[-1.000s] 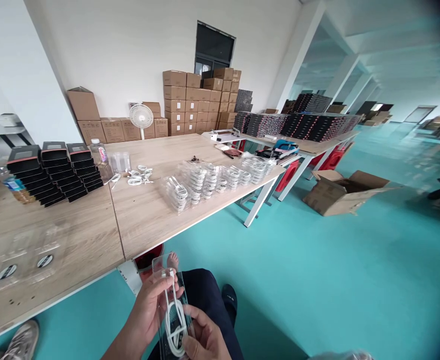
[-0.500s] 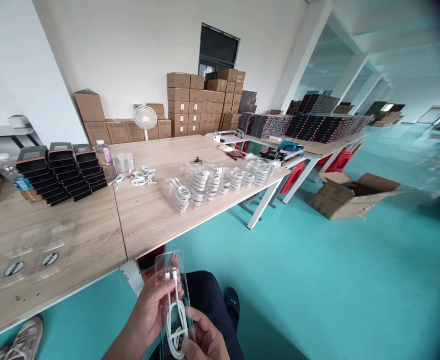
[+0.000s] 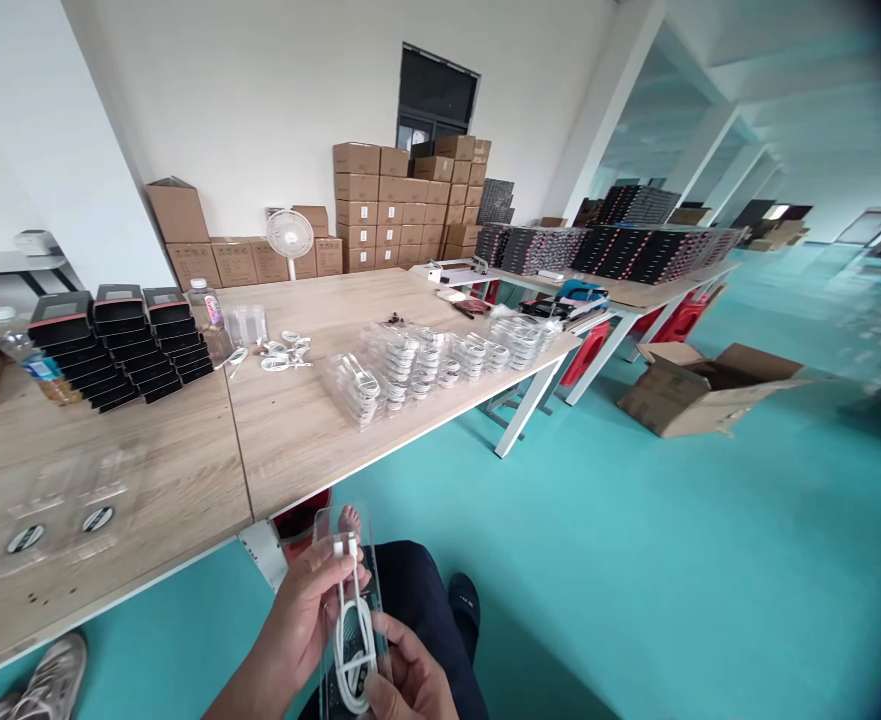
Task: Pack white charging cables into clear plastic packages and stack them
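Observation:
Above my lap, both hands hold a clear plastic tray (image 3: 326, 522) with a coiled white charging cable (image 3: 366, 632) in it. My left hand (image 3: 306, 600) grips the tray's left side, its thumb on the cable just below the two connectors. Lower down, my right hand (image 3: 415, 672) closes on the right edge, with thumb and fingers against the coil. The cable's two plug ends point up, side by side. A tie crosses the lower part of the coil. The tray's bottom end is cut off by the frame.
On the wooden table (image 3: 297, 480) stand rows of packed cables (image 3: 417, 365), loose white cables (image 3: 284, 352) and stacked black boxes (image 3: 121, 345). Two clear trays with round labels (image 3: 97, 519) lie at left. An open carton (image 3: 699, 390) sits on the floor at right.
Almost nothing differs. The hands keep the same grip on the tray and cable, and the view has shifted very slightly.

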### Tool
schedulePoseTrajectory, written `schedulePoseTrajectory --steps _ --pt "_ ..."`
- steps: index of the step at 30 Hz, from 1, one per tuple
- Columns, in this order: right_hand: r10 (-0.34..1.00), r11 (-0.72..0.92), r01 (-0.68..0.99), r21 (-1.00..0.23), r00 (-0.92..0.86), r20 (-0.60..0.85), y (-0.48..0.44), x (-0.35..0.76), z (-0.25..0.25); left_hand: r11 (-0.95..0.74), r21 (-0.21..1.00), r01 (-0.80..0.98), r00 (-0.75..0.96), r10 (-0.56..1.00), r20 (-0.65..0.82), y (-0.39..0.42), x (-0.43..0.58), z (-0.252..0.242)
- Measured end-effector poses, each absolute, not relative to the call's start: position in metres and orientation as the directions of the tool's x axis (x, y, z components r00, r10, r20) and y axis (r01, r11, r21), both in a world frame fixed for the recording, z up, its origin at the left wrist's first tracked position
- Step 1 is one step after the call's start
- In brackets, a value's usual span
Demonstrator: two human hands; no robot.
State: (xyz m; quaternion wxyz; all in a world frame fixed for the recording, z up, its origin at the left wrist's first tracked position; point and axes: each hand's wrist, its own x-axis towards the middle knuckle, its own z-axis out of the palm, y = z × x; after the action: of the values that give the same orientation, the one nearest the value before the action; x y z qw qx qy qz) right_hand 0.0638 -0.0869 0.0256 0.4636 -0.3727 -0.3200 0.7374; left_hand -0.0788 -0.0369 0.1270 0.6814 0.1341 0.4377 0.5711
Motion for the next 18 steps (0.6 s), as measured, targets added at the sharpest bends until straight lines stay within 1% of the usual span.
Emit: schedulePoseTrajectory --steps 4,10,15,18 --pt "0.944 -0.317 -0.401 -0.86 -0.223 -0.244 -0.082 0.068 0.038 0.291 0.693 -0.659 0.009 0.925 -0.38 -0.038 -0.081 0.122" --pt "0.969 -0.241 -0.39 -0.889 -0.14 -0.201 -0.073 0.071 0.055 0.201 0.735 -0.648 0.023 0.969 -0.244 -0.046 -0.079 0.108" --pt "0.973 -0.229 -0.407 -0.884 -0.117 -0.198 -0.069 0.069 0.059 0.174 0.771 -0.613 0.006 0.976 -0.216 -0.054 -0.07 0.107" --pt "0.977 -0.214 -0.401 -0.891 -0.105 -0.188 -0.067 0.068 0.056 0.137 0.776 -0.616 -0.083 0.968 -0.236 -0.058 -0.065 0.103"
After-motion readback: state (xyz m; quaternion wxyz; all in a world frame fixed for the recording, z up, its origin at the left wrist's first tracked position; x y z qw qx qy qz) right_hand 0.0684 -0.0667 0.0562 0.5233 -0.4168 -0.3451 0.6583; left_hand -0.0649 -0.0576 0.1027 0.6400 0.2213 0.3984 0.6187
